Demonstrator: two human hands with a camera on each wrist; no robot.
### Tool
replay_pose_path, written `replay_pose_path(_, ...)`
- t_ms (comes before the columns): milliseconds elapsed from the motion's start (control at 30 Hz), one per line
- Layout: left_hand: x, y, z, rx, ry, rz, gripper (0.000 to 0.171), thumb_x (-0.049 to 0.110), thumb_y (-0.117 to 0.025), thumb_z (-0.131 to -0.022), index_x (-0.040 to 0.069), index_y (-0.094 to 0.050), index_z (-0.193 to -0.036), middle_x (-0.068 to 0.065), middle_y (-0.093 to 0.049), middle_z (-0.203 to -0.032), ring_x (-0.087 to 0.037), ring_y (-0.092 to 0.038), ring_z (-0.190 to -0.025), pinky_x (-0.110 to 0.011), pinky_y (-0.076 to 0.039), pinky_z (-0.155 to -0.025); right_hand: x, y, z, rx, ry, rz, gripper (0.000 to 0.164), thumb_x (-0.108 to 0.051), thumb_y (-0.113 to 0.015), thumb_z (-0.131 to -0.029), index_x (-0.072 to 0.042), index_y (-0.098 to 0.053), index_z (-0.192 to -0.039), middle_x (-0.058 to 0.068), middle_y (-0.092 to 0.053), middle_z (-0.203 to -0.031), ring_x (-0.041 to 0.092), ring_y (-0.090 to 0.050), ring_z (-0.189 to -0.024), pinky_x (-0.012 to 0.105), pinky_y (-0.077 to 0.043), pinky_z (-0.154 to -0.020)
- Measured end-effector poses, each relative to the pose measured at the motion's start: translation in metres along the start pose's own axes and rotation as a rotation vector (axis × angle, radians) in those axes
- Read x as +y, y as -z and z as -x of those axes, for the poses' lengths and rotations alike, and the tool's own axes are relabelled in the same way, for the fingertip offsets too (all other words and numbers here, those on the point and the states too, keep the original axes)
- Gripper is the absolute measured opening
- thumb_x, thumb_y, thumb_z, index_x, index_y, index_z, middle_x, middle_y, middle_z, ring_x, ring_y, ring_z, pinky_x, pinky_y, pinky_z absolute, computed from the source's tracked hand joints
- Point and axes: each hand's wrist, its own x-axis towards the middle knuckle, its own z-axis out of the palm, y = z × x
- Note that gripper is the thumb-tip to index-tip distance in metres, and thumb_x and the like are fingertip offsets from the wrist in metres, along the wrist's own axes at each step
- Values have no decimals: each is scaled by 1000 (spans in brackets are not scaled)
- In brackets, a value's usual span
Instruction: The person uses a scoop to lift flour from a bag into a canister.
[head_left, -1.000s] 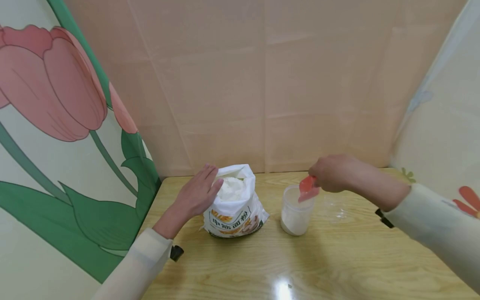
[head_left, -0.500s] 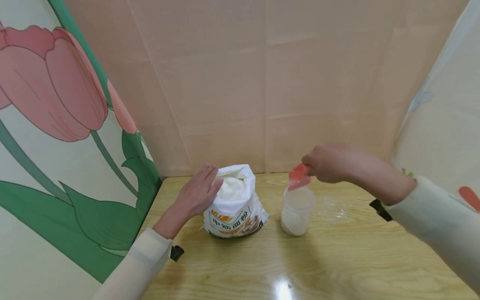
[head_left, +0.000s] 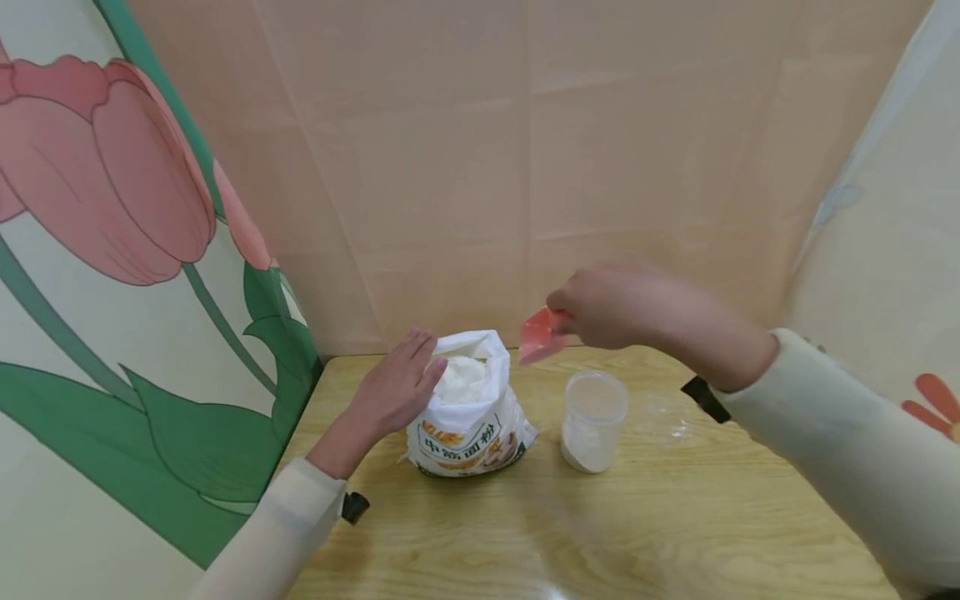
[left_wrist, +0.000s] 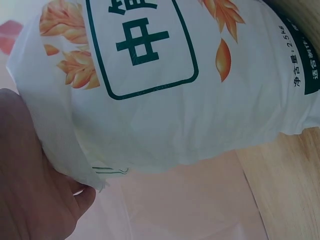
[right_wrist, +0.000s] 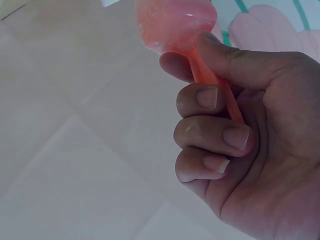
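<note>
A white flour bag (head_left: 468,435) stands upright with its top open and flour (head_left: 461,382) showing inside. My left hand (head_left: 392,385) holds the bag's left rim, fingers extended along the side and thumb at the opening. In the left wrist view, the bag's printed side (left_wrist: 145,120) fills most of the picture. My right hand (head_left: 611,307) grips the handle of a red plastic scoop (head_left: 542,335), raised between the bag and the tub. White powder clings to the scoop's bowl (right_wrist: 172,25) in the right wrist view. The clear plastic tub (head_left: 595,408) stands uncovered with flour in its lower part.
A clear, thin plastic piece, looking like a lid (head_left: 670,419), lies right of the tub. Everything rests on a wood-grain table (head_left: 450,542). Behind it rises a pinkish-beige backdrop (head_left: 420,183), with a tulip-patterned panel (head_left: 187,450) at left and a pale one at right.
My right hand has lifted the scoop from the tub's mouth and carried it left toward the flour bag. The left hand, bag and tub have stayed in place.
</note>
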Motion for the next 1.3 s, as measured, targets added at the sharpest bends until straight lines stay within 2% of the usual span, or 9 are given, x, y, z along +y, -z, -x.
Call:
replay_pose_path(133,0,0,0,4,0,-5,72,55,-17,-108,5,-28,-160,-10,-24,-167,-26,-12,-157,-46,-18,-126,-13,6,-11,-13,19,35,19,-21,-67,-97,-16,-62,-80,0,-56,-69,20,-53,-65,33,-41,-57)
replay_pose_path(367,3,-1,-1,0,6,-5,73,55,-17,-108,5,-28,-159,-10,-23,-167,-27,-12,-157,-46,-18,-126,-29,7,-34,-122,13,59,12,-25,-64,-99,-16,-66,-90,0,-62,-78,21,-59,-73,33,-46,-61)
replay_pose_path(600,9,-3,-4,2,-11,5,73,55,-18,-108,4,-31,-158,-12,-26,-166,-27,-13,-156,-46,-19,-126,-37,0,-50,-186,13,71,11,-24,-66,-97,-18,-67,-88,-1,-64,-84,21,-59,-79,34,-49,-67)
replay_pose_path(833,12,-2,-6,6,-27,-2,72,53,-18,-109,2,-31,-158,-13,-26,-166,-29,-14,-156,-46,-19,-126,-41,-6,-64,-259,3,83,14,-25,-65,-96,-16,-66,-85,1,-64,-86,20,-58,-78,34,-48,-66)
replay_pose_path(1100,12,-3,-7,19,-34,11,71,53,-20,-109,1,-34,-157,-14,-29,-165,-28,-15,-156,-46,-19,-126,-50,-15,-81,-301,-2,142,23,-33,-64,-96,-16,-63,-81,1,-63,-86,19,-56,-77,35,-48,-66)
replay_pose_path(1300,13,-6,-8,19,-26,5,73,54,-19,-108,2,-35,-157,-13,-29,-165,-28,-15,-156,-46,-19,-126,-54,-26,-89,-308,-5,158,17,-28,-63,-96,-13,-66,-91,3,-64,-92,21,-59,-82,37,-52,-73)
